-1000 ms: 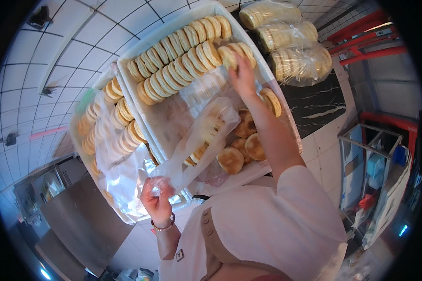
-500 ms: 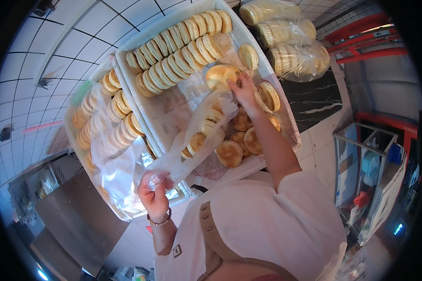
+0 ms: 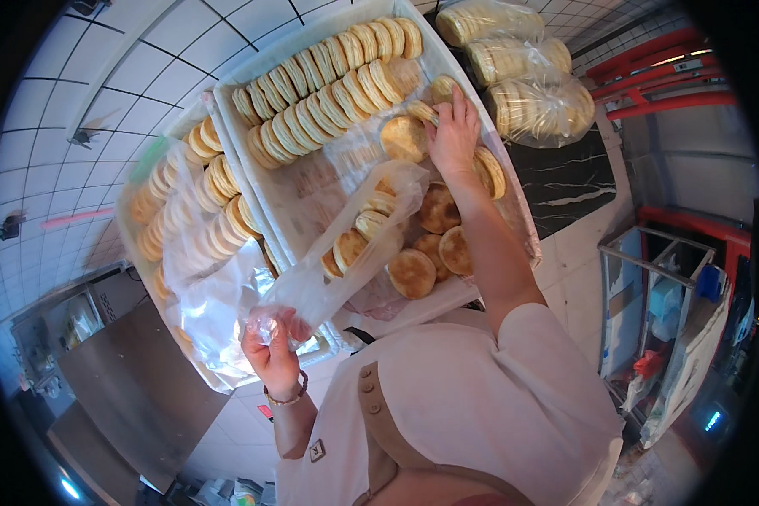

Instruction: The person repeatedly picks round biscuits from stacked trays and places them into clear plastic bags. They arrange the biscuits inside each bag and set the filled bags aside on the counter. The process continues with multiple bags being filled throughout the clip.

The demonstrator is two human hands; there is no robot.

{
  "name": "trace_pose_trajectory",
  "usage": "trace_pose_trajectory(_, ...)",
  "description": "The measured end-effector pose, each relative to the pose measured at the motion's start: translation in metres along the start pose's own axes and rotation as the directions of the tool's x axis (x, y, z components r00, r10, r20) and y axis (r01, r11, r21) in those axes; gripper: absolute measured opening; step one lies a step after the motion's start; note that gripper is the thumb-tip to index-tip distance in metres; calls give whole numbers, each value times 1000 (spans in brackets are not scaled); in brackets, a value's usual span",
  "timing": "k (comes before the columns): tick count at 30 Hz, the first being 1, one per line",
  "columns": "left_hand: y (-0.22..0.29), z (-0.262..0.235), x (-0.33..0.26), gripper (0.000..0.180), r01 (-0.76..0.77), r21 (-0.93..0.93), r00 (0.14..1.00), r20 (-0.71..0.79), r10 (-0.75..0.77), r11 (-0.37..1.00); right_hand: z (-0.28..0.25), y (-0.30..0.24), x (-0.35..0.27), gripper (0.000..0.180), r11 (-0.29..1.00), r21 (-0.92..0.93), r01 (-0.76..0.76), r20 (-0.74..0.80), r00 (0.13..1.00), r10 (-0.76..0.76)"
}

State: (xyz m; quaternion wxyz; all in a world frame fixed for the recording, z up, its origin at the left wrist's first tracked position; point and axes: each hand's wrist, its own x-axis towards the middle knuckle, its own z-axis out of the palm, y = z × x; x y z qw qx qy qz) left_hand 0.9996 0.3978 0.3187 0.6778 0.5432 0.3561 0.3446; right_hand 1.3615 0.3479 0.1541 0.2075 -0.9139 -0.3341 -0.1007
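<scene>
at the far left a long white plastic tray [image 3: 135, 244] holds rows of round golden flat cakes standing on edge, with a loose sheet of clear plastic film [image 3: 215, 295] draped over its near half. just right of it and touching it lies a second white plastic tray [image 3: 253, 181], its far part packed with two neat rows of upright flat cakes [image 3: 329, 80].

near the lower left, the left hand [image 3: 271, 344] is closed in a fist around the gathered end of a long clear plastic bag [image 3: 346, 253], fingers pressed tight on the film. the bag stretches up and right over the second tray, and a short line of round cakes [image 3: 358, 236] sits inside it.

right of the bag, several browned flat cakes [image 3: 426, 249] lie loose and flat in the near part of the tray. farther right and far, the right hand [image 3: 453, 135] reaches over the tray, fingers curled down onto a round golden cake [image 3: 403, 137]; whether it truly pinches the cake or only touches it cannot be told.

at the far right, three clear bags filled with stacked cakes [image 3: 523, 76] rest on a dark marbled counter [image 3: 565, 177], well apart from both hands.
</scene>
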Motion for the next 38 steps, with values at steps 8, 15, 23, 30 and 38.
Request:
trace_pose_trajectory(8,1,8,-1,15,-27,93,1000,-5,27,995,8,-7,11,34,991,113,76,-104,992,-64)
trace_pose_trajectory(15,4,15,4,10,-17,24,999,-37,18,1000,28,1,16,35,906,421,44,-238,969,64)
trace_pose_trajectory(23,3,24,4,10,-43,104,999,-24,45,994,68,-34,47,67,927,374,0,-137,989,55)
trace_pose_trajectory(30,13,29,13,15,11,80,998,-58,-7,997,78,-22,50,63,892,447,66,-251,966,55)
trace_pose_trajectory(38,32,20,12,20,90,-115,987,-120,-104,989,69,-8,54,66,958,253,133,-135,986,-102)
